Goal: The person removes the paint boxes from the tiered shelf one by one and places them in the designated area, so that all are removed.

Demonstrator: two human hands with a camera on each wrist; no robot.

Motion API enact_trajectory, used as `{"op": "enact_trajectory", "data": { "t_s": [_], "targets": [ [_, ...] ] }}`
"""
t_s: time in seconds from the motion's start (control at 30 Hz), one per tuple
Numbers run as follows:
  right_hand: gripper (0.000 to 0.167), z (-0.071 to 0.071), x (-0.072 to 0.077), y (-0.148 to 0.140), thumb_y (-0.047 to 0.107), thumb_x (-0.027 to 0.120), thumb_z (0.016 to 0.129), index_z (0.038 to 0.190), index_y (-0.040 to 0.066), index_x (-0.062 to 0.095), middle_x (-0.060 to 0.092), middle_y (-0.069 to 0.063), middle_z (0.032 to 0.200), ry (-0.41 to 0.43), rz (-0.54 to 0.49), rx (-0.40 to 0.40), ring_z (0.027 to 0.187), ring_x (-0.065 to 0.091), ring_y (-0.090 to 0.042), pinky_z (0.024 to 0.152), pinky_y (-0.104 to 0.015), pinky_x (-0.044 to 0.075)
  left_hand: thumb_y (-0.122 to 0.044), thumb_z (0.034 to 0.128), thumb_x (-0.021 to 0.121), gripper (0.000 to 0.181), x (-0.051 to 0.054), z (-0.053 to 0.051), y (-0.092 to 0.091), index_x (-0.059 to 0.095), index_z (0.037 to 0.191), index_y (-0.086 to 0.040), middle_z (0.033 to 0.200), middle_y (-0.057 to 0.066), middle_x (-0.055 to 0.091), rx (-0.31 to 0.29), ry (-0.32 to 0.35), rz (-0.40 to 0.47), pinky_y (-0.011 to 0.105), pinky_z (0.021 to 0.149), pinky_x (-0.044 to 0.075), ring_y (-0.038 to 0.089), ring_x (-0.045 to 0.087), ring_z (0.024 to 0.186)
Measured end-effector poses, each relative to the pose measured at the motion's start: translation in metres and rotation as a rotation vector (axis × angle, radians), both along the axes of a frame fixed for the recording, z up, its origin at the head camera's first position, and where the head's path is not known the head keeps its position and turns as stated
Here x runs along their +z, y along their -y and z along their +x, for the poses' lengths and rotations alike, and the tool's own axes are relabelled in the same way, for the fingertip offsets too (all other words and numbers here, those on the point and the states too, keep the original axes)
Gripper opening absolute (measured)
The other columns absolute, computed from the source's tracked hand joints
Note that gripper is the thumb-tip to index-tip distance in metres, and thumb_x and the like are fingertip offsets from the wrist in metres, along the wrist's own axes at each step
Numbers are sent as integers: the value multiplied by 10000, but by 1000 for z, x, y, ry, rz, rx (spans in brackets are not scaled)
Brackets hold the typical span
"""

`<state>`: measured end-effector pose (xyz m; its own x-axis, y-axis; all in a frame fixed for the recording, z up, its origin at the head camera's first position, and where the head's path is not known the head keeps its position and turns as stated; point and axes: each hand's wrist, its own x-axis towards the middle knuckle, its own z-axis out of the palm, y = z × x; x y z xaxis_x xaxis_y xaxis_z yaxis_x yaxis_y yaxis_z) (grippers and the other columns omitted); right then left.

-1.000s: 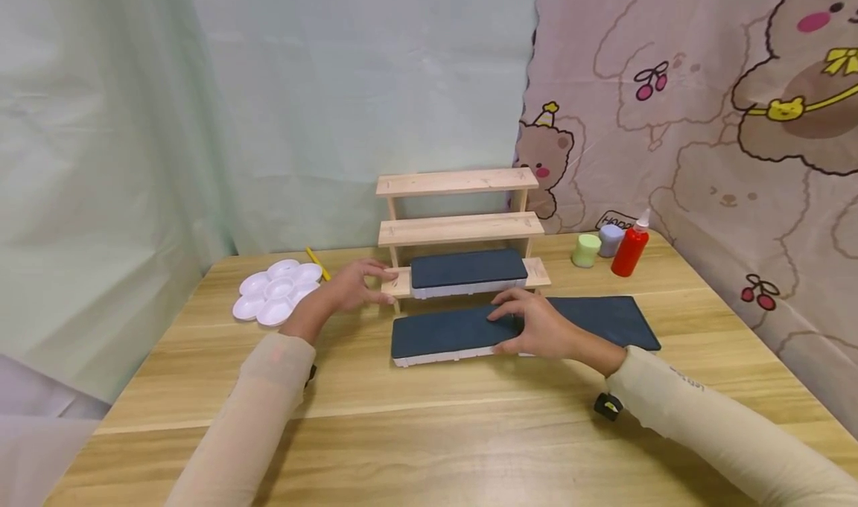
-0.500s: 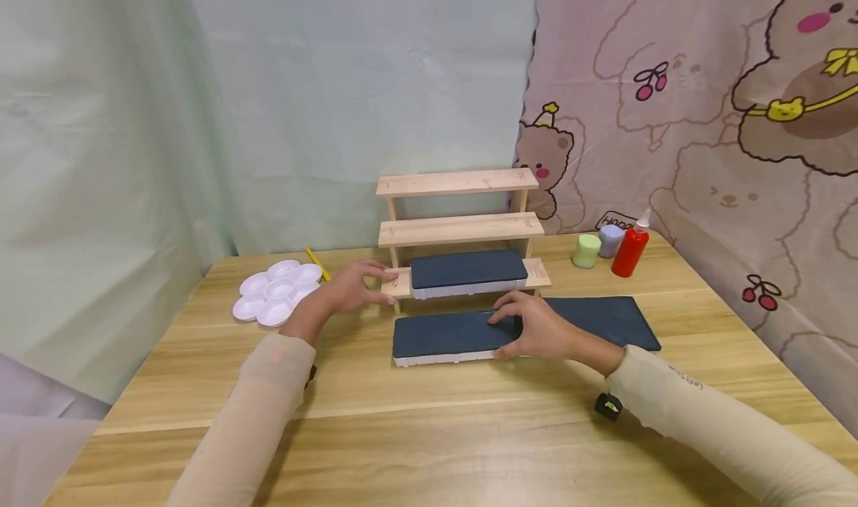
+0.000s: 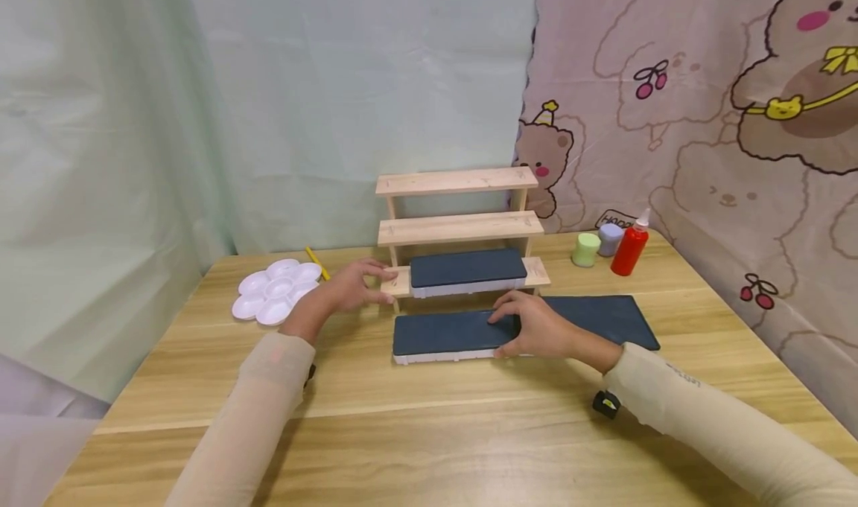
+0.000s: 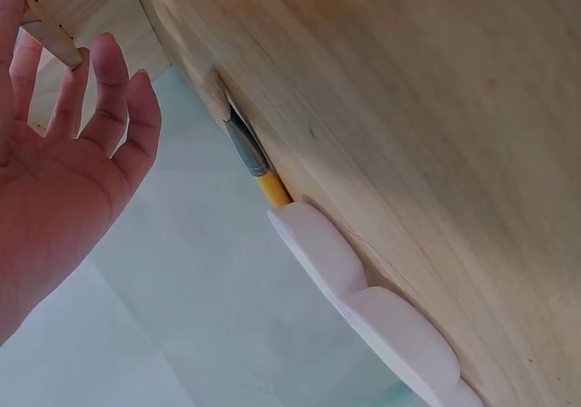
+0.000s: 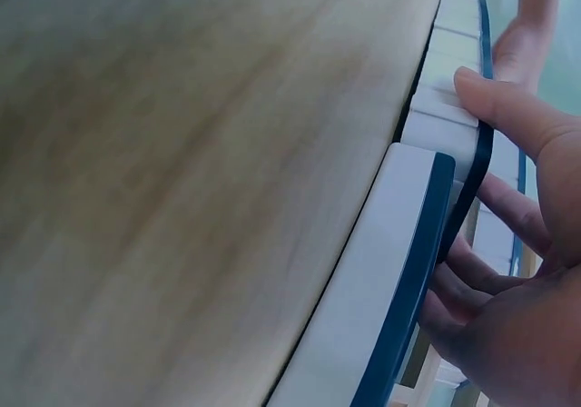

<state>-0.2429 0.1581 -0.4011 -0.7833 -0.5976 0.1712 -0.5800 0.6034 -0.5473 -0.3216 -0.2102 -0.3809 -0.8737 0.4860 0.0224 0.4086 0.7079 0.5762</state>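
In the head view a light wooden rack (image 3: 459, 229) stands at the back of the table. My left hand (image 3: 348, 287) grips the left end of its lowest shelf between fingers and thumb; the left wrist view shows the fingertips of that hand (image 4: 77, 153) at a wooden edge. A white box with a dark top (image 3: 465, 274) rests on this shelf. In front lies a longer dark-topped box (image 3: 442, 333). My right hand (image 3: 539, 327) holds its right part, thumb on the near side (image 5: 454, 75), fingers over the top and far side, hiding that end.
Another dark-topped box (image 3: 606, 319) lies to the right, close beside the held one. A red bottle (image 3: 630, 250), a green jar (image 3: 586, 250) and a purple jar (image 3: 610, 240) stand back right. At left are a white flower-shaped palette (image 3: 278, 289) and a yellow-handled brush (image 3: 318, 263).
Compared with a second ago, the front box has shifted very slightly right, and my right hand with it. My left hand has stayed at the shelf end.
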Motion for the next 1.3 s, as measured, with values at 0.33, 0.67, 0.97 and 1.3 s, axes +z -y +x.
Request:
{"op": "enact_trajectory", "data": {
  "t_s": [0.33,0.67,0.97,1.3],
  "targets": [
    [492,-1,1,1,303,923,689,1110,125,742,596,-114,1235,-1,24,2,1150,564,-316,957,-510,467,-270,819,825,563,2,-1,1,644,1312,-66,1415,217,515,-1,-10,-7,545,1095,348,416,407,1352],
    [508,0,9,-4,336,898,724,1147,111,729,574,-146,1315,-2,21,3,1233,520,-347,991,-543,443,-285,830,816,563,3,-3,2,641,1319,-68,1425,221,497,-2,-2,-15,554,1091,350,423,394,1357],
    [457,4,35,-8,248,878,760,1159,91,722,582,-123,1317,-72,-75,-3,1204,544,-298,942,-506,501,-280,835,812,563,1,-2,3,637,1321,-59,1417,231,502,-14,-13,-26,557,1087,352,429,407,1345],
    [423,-6,40,-14,233,858,793,1148,42,731,582,-165,1312,-117,-148,-32,1113,603,-336,875,-541,527,-287,829,814,568,1,-4,1,639,1322,-66,1429,225,496,-10,1,-21,559,1092,346,426,387,1363]
  ]
}}
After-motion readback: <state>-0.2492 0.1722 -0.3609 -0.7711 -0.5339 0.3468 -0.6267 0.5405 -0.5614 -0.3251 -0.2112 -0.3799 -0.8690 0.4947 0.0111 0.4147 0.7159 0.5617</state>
